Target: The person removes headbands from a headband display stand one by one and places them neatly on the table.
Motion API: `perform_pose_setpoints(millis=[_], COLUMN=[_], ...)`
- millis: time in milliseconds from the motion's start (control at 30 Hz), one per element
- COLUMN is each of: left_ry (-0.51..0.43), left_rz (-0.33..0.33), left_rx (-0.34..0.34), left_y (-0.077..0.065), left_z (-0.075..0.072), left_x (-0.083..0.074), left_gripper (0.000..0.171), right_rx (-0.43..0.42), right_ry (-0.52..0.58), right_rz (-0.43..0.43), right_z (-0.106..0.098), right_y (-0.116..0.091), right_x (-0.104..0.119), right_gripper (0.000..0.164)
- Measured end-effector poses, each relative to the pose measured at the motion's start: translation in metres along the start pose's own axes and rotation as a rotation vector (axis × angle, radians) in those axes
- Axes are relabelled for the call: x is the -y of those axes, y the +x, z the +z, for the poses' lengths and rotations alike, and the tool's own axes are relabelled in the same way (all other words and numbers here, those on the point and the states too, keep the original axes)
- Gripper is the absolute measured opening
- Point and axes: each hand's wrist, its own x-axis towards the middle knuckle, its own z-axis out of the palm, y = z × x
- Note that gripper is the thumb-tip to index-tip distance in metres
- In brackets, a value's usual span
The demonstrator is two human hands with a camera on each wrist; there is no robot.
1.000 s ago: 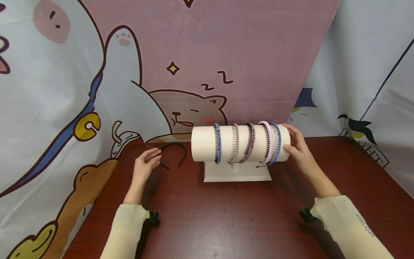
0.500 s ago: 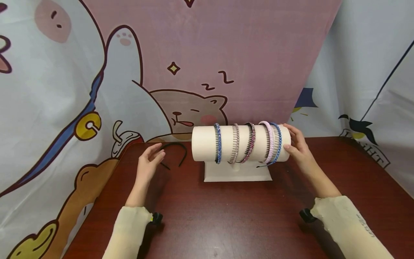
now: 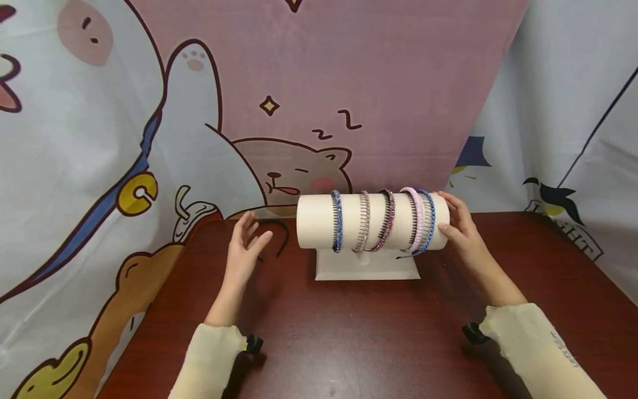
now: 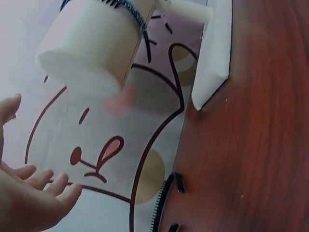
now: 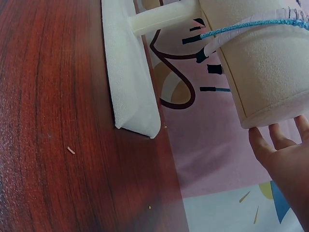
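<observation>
In the head view: left hand (image 3: 244, 246) near the left end of the display roll (image 3: 351, 219) but apart from it, with thumb and fingers parted and holding nothing; dark headband (image 3: 287, 235) on the table (image 3: 359, 343), partly covered by this hand. Right hand (image 3: 461, 224) at the opposite end, with thumb on the front and fingers over the far side — a grasp around the rim, probably for steadying. On the roll, from left to right: blue sparkling band (image 3: 338, 221), pale band (image 3: 363, 221), dark-red band (image 3: 386, 221), and, close together, pink band (image 3: 417, 219) and blue braided band (image 3: 428, 219). For doing this step well, better to keep the right grasp firm but gentle, without twisting the roll above its base (image 3: 368, 270). Better also to lead the left fingers clear of the dark headband, if not meant for it. In the left wrist view: left fingers spread and slightly bent, well apart from the bare end of the roll; dark headband lower, with small teeth along one edge. Because of such teeth, wise to lift any band evenly, without dragging. In the right wrist view: fingertips touching the edge of the roll's end, thumb hard to tell apart; band tips hanging beneath — careful not to catch them.
</observation>
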Motion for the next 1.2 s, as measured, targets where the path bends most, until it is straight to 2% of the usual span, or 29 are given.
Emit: perform_pose_setpoints(millis=[300, 500, 600, 867, 1033, 1200], left_ry=[0.083, 0.106, 0.127, 0.253, 0.279, 0.285], left_rz=[0.117, 0.162, 0.213, 0.348, 0.383, 0.387], left_rx=[0.001, -0.02, -0.034, -0.075, -0.104, -0.128], left_y=[-0.015, -0.023, -0.026, -0.032, -0.032, -0.029], left_z=[0.027, 0.046, 0.057, 0.088, 0.103, 0.111], left_x=[-0.015, -0.022, -0.023, -0.023, -0.024, -0.021], left_gripper=[0.097, 0.104, 0.108, 0.124, 0.131, 0.135], right_rx=[0.003, 0.01, 0.007, 0.006, 0.007, 0.01], right_ry=[0.015, 0.01, 0.003, 0.01, 0.009, 0.007], right_rz=[-0.007, -0.007, -0.007, -0.006, -0.003, -0.002], right_z=[-0.001, 0.0, 0.0, 0.0, 0.0, 0.0], right_y=[0.0, 0.0, -0.001, -0.002, -0.002, -0.002], right_x=[0.0, 0.0, -0.001, -0.001, 0.0, 0.0], right_gripper=[0.06, 0.061, 0.061, 0.061, 0.061, 0.06])
